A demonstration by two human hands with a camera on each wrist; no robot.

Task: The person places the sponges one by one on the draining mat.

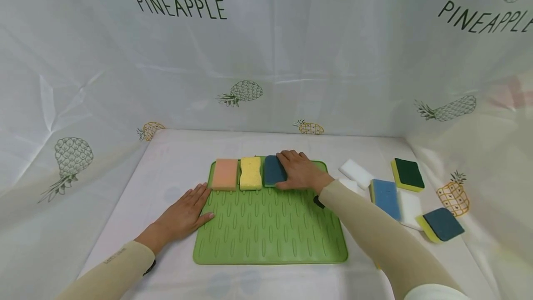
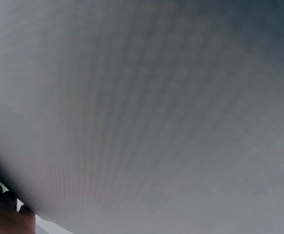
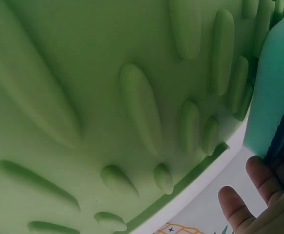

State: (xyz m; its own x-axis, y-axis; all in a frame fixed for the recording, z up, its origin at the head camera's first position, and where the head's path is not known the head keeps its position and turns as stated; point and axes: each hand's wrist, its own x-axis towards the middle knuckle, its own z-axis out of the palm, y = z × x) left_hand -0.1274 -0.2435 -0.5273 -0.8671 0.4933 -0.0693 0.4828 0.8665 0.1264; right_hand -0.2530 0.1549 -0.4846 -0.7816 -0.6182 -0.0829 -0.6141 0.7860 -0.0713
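Note:
A green ridged mat [image 1: 270, 230] lies on the table with three sponges in a row along its far edge. These are an orange sponge [image 1: 225, 175], a yellow sponge with a pinched waist [image 1: 251, 173], and a dark-blue-topped scouring sponge [image 1: 272, 170]. My right hand [image 1: 300, 170] grips the scouring sponge from its right side, fingers at the far end and thumb near the closer end. Its teal foam side [image 3: 273, 92] shows in the right wrist view, fingertips against it. Flat at the mat's left edge rests my left hand [image 1: 185, 214], fingers spread. The left wrist view is mostly blurred grey surface.
To the right of the mat lie a white sponge [image 1: 356, 173], a blue-topped sponge [image 1: 386, 198], a dark green-topped sponge [image 1: 409, 174], another white one [image 1: 410, 207] and a dark blue-and-yellow sponge [image 1: 441, 224]. A pineapple-print curtain [image 1: 333, 59] encloses the table.

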